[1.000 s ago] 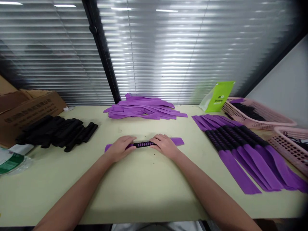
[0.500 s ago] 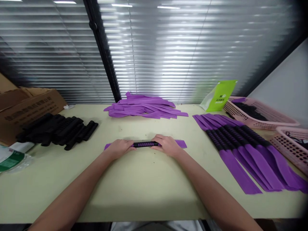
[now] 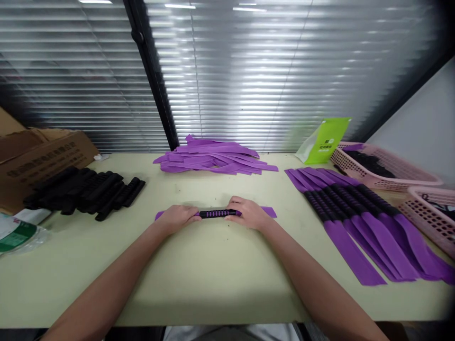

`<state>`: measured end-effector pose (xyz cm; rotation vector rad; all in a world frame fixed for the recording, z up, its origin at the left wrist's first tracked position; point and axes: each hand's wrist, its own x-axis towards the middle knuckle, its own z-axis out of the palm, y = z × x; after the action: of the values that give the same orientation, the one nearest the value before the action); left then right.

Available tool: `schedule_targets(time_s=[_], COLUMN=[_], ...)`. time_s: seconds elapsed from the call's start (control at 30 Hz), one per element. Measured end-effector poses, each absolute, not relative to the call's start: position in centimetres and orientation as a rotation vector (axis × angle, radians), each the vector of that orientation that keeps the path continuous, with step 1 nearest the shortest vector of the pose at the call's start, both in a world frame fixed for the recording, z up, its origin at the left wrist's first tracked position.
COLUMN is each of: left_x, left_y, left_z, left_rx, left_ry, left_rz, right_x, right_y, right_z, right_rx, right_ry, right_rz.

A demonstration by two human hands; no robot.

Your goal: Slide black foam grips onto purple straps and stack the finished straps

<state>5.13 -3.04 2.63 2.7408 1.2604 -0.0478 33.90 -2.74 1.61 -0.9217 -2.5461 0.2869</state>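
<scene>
A purple strap (image 3: 268, 211) lies flat across the middle of the table with a black ribbed sleeve (image 3: 217, 213) around its centre. My left hand (image 3: 177, 218) rests on the strap's left part with fingers curled down at the sleeve's left end. My right hand (image 3: 249, 212) grips the sleeve's right end, fingers closed over it. Only the strap's two tips show beyond my hands.
A heap of loose purple straps (image 3: 213, 160) lies at the back centre. Black sleeves (image 3: 85, 192) are piled left, beside a cardboard box (image 3: 39, 158). Sleeved straps (image 3: 355, 213) are fanned out on the right, near a green pouch (image 3: 325, 139) and pink baskets (image 3: 387, 168).
The strap and sleeve have shifted slightly to the right under my hands. My right hand's fingers have curled tighter over the sleeve's end.
</scene>
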Motion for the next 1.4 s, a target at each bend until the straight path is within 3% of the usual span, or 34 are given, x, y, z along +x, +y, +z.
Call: schedule_targets(time_s=[0.2,0.33,0.43,0.57,0.73,1.0,1.4], left_x=[4.3,1.8,-0.5,-2.6,-3.0,-2.0,-1.9], left_y=[-3.1,-2.4,-1.3,0.0,0.8,0.6,0.9], left_z=[2.8,3.5,3.7,3.5,2.7,1.8,1.4], left_rx=[2.774,2.657,2.215,1.579,1.304,1.569,1.419], left_ry=[1.224,1.264,1.379,1.477,1.492,1.492,1.477], left_rz=[0.257,1.009,1.707,2.130,2.144,1.953,1.963], right_x=[34.5,37.5,40.8,44.4,45.0,41.2,40.9], right_y=[-2.9,-2.3,-1.3,0.0,0.5,-0.9,-0.9], right_z=[2.0,3.4,4.0,3.4,2.2,2.2,2.2], right_rx=[-1.015,-1.085,-1.117,-1.108,-1.064,-1.088,-1.229], right_ry=[-2.538,-2.240,-1.768,-1.154,-1.027,-1.538,-1.469], right_rz=[0.239,0.174,0.174,0.194,0.274,0.326,0.265])
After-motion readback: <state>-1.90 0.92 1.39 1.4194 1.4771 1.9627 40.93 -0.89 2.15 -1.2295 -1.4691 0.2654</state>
